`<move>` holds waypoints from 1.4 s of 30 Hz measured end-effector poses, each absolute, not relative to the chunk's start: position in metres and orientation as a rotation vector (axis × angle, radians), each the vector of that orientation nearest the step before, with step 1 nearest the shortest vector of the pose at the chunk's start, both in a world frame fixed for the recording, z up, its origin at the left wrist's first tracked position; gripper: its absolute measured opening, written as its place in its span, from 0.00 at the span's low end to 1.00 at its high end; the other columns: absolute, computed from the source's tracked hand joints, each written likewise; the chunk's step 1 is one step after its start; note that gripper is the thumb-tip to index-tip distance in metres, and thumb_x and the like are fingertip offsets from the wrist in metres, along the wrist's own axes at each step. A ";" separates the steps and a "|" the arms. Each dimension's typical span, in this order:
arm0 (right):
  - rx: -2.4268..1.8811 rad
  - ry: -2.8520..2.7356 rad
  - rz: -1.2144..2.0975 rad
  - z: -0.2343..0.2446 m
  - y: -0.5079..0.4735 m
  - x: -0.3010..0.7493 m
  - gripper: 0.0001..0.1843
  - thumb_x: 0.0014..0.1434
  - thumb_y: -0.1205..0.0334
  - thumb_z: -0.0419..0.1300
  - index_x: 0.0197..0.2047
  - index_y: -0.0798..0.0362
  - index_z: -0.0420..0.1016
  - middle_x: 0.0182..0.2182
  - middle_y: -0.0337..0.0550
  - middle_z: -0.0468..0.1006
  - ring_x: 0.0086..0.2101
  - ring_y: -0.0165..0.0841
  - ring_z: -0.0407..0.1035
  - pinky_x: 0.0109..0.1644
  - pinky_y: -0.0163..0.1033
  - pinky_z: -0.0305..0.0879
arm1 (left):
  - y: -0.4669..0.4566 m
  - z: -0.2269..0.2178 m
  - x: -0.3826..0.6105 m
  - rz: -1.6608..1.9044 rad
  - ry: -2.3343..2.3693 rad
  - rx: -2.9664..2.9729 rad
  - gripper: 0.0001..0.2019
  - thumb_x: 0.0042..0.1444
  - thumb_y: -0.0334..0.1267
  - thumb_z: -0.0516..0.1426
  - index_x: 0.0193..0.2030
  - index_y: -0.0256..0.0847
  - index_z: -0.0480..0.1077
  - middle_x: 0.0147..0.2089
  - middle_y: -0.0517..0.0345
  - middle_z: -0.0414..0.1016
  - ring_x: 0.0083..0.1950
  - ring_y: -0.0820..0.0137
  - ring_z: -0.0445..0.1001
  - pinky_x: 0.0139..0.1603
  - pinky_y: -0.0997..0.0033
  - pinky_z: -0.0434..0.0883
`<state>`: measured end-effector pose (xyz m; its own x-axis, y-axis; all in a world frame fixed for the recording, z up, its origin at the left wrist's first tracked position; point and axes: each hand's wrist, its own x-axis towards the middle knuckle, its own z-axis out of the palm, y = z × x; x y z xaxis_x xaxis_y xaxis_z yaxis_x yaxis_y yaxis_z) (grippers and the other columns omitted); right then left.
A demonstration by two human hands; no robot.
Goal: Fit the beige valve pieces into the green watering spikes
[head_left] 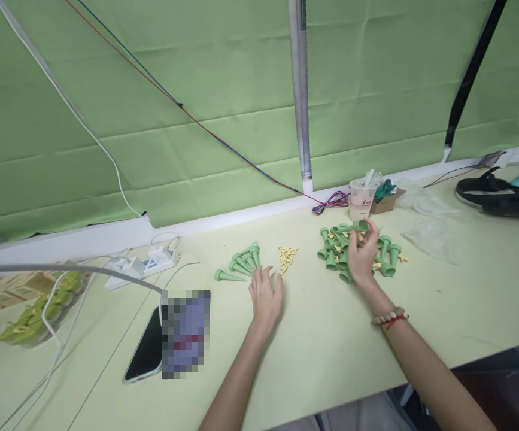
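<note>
My right hand (362, 257) reaches over a loose pile of green plastic pieces (331, 262) that have flared ends. Its thumb and fingers close around a green cone-shaped spike (357, 226) at the top of that pile. Small yellow parts are mixed in among the green ones. My left hand (266, 296) rests low over the table with its fingers apart, close to the narrow ends of several green spikes (243, 258) laid out in a fan. One more spike (228, 276) lies flat to their left. Between the hands is a small heap of yellow pieces (288, 257).
Behind the pile stand a plastic cup (361, 200) and a small cardboard box (385, 202). Clear plastic bags (432, 236) and a black strap-like item (501, 194) lie right. On the left are a phone (145, 347), a power strip (151, 263), cables and a tray of yellow-green items (46, 308).
</note>
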<state>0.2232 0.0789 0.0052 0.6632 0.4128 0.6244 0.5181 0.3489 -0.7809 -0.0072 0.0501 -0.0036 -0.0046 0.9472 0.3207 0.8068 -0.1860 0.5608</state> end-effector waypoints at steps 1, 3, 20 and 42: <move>-1.302 -0.936 -0.187 0.003 0.081 0.231 0.21 0.60 0.61 0.48 0.56 0.55 0.59 0.52 0.55 0.66 0.50 0.38 0.64 0.53 0.46 0.61 | 0.050 -0.005 -0.007 0.938 1.854 2.062 0.18 0.59 0.44 0.45 0.52 0.39 0.64 0.60 0.41 0.59 0.65 0.56 0.52 0.59 0.49 0.55; -1.367 -1.018 -0.287 -0.003 0.083 0.243 0.20 0.60 0.63 0.46 0.55 0.56 0.62 0.51 0.54 0.68 0.52 0.39 0.61 0.56 0.48 0.57 | 0.050 -0.007 -0.006 0.898 1.856 2.081 0.18 0.59 0.43 0.45 0.51 0.39 0.65 0.63 0.41 0.56 0.67 0.54 0.48 0.60 0.48 0.53; -1.385 -1.452 -0.318 -0.016 0.083 0.213 0.11 0.55 0.61 0.53 0.39 0.52 0.74 0.42 0.48 0.73 0.45 0.39 0.66 0.52 0.47 0.56 | 0.065 -0.024 -0.018 0.735 1.936 2.302 0.19 0.57 0.40 0.48 0.52 0.35 0.68 0.63 0.41 0.58 0.67 0.52 0.48 0.63 0.48 0.49; -1.272 -1.813 -0.507 -0.018 0.075 0.205 0.22 0.56 0.61 0.53 0.11 0.54 0.63 0.10 0.35 0.66 0.13 0.23 0.58 0.20 0.31 0.47 | 0.055 -0.015 -0.006 0.748 2.093 2.494 0.13 0.57 0.35 0.48 0.34 0.35 0.73 0.37 0.45 0.72 0.45 0.59 0.68 0.55 0.57 0.57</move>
<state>0.2052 0.0749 -0.0178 -0.1297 0.5648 0.8150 0.9056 0.4022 -0.1346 -0.0065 0.0549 -0.0149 0.1233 0.8820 0.4547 0.9706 -0.2027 0.1300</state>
